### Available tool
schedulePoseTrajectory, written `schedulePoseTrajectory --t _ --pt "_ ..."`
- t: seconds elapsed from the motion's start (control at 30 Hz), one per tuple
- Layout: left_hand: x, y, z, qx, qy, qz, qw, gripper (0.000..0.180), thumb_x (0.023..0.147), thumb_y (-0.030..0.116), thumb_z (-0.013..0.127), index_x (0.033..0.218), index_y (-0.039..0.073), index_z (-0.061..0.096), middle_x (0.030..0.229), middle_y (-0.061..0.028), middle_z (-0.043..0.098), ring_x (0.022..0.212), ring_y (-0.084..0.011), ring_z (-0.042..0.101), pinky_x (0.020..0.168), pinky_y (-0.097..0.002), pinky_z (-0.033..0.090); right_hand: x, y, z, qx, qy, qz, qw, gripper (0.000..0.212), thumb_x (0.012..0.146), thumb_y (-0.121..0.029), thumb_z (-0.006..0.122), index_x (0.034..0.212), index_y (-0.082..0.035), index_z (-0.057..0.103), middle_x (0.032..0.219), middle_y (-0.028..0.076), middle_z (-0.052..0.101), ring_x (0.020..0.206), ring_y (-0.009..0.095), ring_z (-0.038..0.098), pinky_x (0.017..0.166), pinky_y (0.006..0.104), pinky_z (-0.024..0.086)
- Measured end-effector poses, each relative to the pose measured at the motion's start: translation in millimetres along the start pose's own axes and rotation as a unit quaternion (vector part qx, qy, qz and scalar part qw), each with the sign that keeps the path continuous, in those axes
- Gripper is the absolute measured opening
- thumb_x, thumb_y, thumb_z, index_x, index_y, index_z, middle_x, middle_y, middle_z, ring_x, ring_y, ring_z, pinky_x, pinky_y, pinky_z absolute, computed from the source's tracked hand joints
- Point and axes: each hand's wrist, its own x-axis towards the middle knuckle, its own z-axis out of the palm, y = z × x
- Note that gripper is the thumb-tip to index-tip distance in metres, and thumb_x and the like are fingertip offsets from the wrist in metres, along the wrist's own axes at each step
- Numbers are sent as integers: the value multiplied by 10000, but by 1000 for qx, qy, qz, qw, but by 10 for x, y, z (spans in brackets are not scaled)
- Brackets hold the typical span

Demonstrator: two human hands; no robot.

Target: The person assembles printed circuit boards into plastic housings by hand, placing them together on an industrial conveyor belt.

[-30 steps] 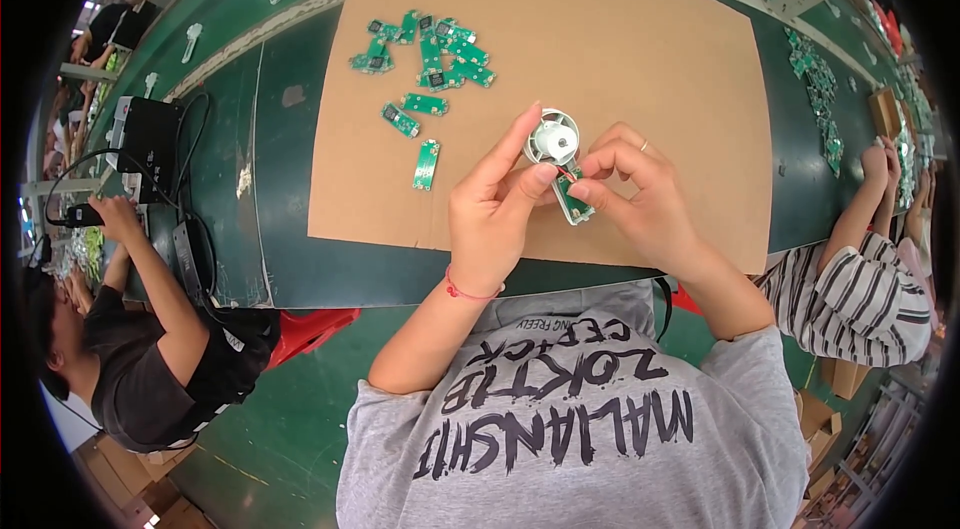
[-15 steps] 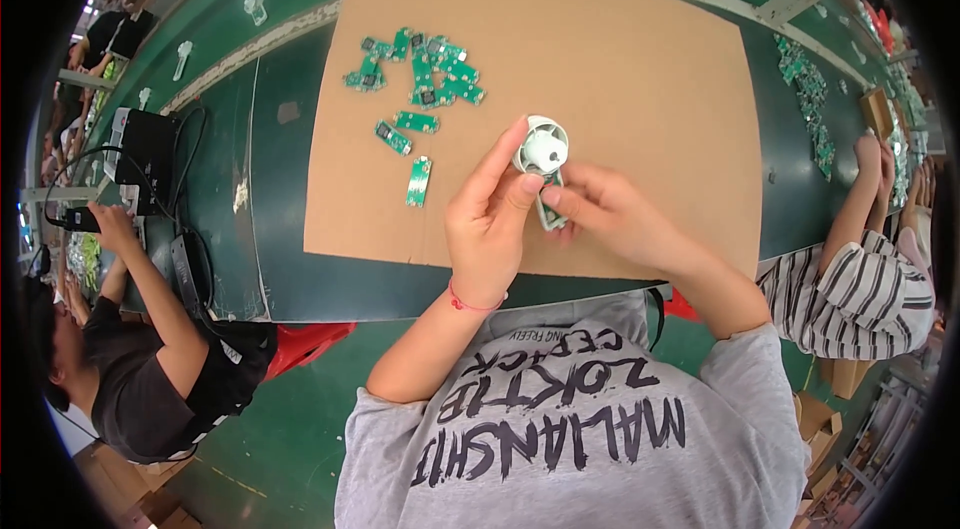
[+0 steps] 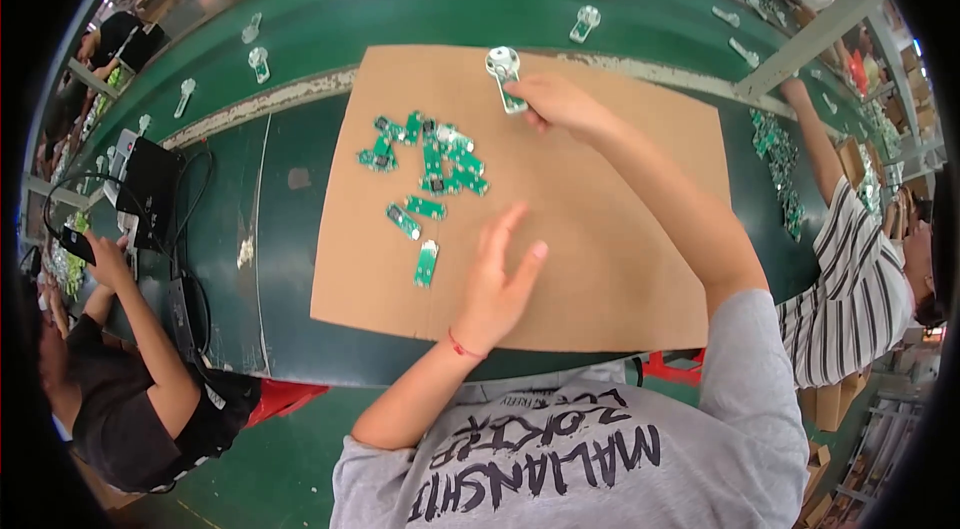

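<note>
My right hand (image 3: 553, 103) is stretched out to the far edge of the cardboard sheet (image 3: 600, 259), closed on a white handheld fan housing (image 3: 503, 63). The housing has a round head with a motor-like hub, and a green board shows in its handle. My left hand (image 3: 498, 279) is held over the near part of the cardboard, fingers apart, with nothing in it. To its left lie a loose circuit board (image 3: 426, 264) and two more boards beyond. A heap of small green circuit boards (image 3: 435, 157) lies farther back.
Beyond a worn ledge runs a green conveyor belt (image 3: 430, 4) bearing several white fan housings (image 3: 586, 24). A black box with cables (image 3: 150, 194) stands on the left, by a person in black (image 3: 140, 389). At right, a person in stripes (image 3: 850, 289) sits near more boards (image 3: 780, 174).
My right hand has carried the fan housing away from my left hand, toward the belt. My left hand has let go of it and opened. The view has shifted, showing more of the belt.
</note>
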Motion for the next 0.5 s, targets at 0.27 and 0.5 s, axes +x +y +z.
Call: schedulePoseTrajectory --t 0.27,0.5 --pt "-47 -55 210 319 -101 129 933 392 747 170 615 1108 48 524 1239 -126 428 1210 -308 356 947 -424 329 1644 -148 -109 -298 209 32 931 334 789 -312 490 934 -53 644 1012 142 618 944 295 589 772 377 477" --pt "-42 -9 186 330 -109 140 927 400 744 172 616 1115 53 524 1258 -109 417 1220 -305 344 938 -421 328 1599 -213 164 -366 217 -11 905 419 876 -434 431 866 -82 658 885 116 640 851 292 612 686 389 480"
